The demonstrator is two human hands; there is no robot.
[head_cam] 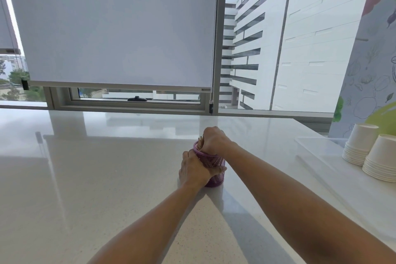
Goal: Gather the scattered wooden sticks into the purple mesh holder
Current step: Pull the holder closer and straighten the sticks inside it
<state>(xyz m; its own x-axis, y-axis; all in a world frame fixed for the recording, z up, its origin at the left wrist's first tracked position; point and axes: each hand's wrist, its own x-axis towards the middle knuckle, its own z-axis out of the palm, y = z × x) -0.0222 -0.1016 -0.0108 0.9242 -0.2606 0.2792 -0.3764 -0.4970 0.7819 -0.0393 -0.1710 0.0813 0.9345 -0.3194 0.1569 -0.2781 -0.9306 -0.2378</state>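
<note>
1. The holder point(216, 178), a purple mesh cup, stands upright on the white counter point(107, 178), a little right of the frame's centre.
2. The left hand point(192, 169) grasps the holder from its left side. Its fingers wrap across the mesh wall below the rim, and the thumb lies at the rim.
3. The right hand point(214, 141) sits on top of the holder's mouth, clenched into a fist around the sticks point(200, 143).
4. Only the pale tips of the sticks show, poking up just left of the right hand's knuckles and above the rim. Their lower parts are hidden by the hands and the mesh, so how many there are cannot be told.
5. Both forearms are bare; they enter from the bottom edge and meet at the holder.
6. Two stacks of white paper cups point(362, 146) stand upside down at the right edge, well apart from the holder. They rest by a clear tray point(315, 146).
7. Behind the counter is a window. A white blind point(120, 28) covers most of its left pane, with a black handle point(137, 99) on the frame below it.
8. Through the right pane a white building point(310, 49) shows.
9. A wall with drawn fruit and leaves point(368, 70) fills the far right of the frame.
</note>
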